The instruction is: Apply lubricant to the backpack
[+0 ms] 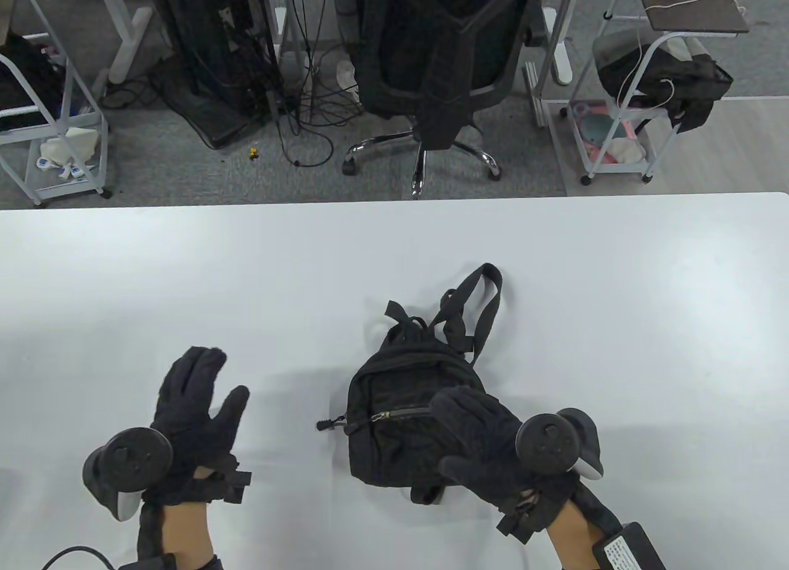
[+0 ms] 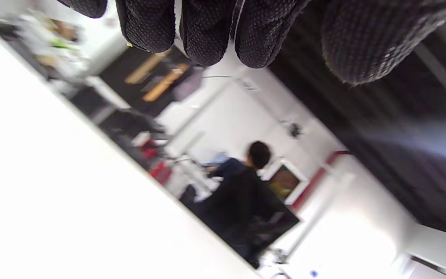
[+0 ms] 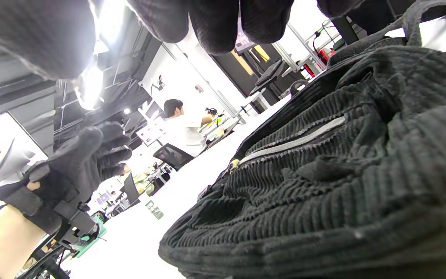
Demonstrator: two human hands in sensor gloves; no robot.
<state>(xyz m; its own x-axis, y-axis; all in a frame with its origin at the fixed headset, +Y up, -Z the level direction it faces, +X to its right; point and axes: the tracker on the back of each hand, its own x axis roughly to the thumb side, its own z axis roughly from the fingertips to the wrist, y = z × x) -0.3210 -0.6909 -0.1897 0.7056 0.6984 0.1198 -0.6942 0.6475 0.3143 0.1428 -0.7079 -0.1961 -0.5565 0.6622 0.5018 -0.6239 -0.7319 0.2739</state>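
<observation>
A small black corduroy backpack (image 1: 394, 410) lies flat on the white tabletop (image 1: 616, 299), directly under the right hand (image 1: 487, 447), whose spread fingers (image 1: 453, 403) hover over its grey zipper (image 1: 400, 415). The left hand (image 1: 194, 416), fingers released and empty, hangs well apart from the bag.

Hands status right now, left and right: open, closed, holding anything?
Left hand: open, fingers extended, holding nothing, apart from the backpack.
Right hand: open, fingers spread over the backpack's front; whether it touches cannot be told.
</observation>
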